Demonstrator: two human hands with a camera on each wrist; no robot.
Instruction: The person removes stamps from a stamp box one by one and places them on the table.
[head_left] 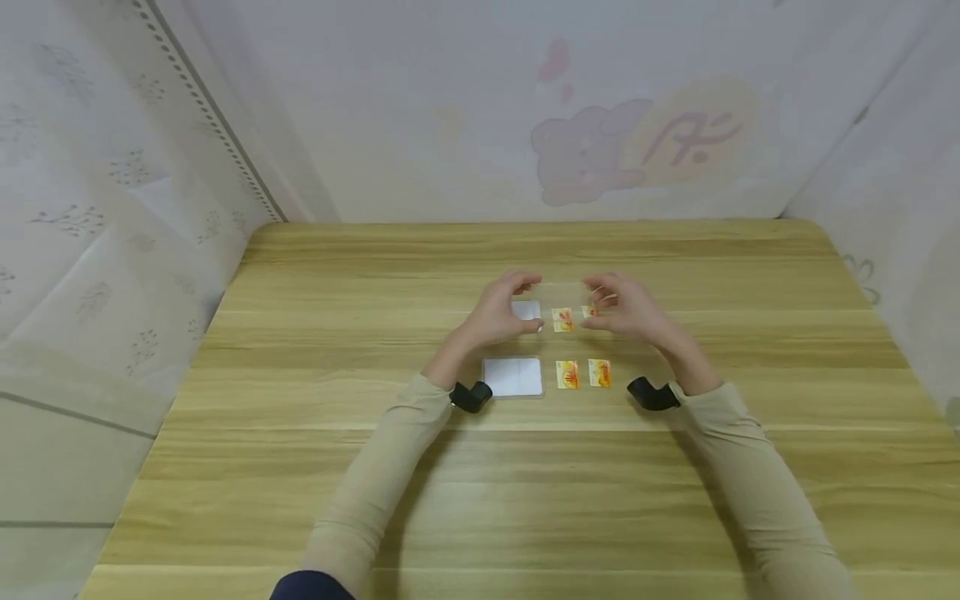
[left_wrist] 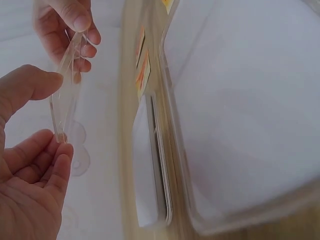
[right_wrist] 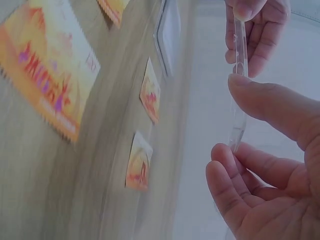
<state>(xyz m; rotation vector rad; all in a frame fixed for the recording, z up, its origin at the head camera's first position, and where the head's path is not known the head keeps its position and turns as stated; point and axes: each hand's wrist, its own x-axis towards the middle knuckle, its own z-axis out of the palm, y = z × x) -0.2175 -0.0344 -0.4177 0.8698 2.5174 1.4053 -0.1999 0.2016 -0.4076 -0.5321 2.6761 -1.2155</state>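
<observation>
Held up between both hands is a thin clear plastic piece (head_left: 562, 293), seen edge-on in the left wrist view. My left hand (head_left: 501, 310) pinches its left end between thumb and fingers. The other end is gripped by my right hand (head_left: 628, 308), thumb on the near edge and fingertips at the far edge (right_wrist: 239, 125). Beneath and around the hands lie several orange-yellow stamps (head_left: 567, 374) with toothed edges, in two rows. A white rectangle in a clear case (head_left: 512, 377) lies left of the front row; a second white one (head_left: 527, 310) is partly hidden by my left hand.
All of this lies on a wood-grain table (head_left: 525, 500). Pale printed curtains (head_left: 420, 108) hang behind and beside it. A black wrist mount (head_left: 471, 397) is near the front case, and another (head_left: 652, 394) sits right of the stamps.
</observation>
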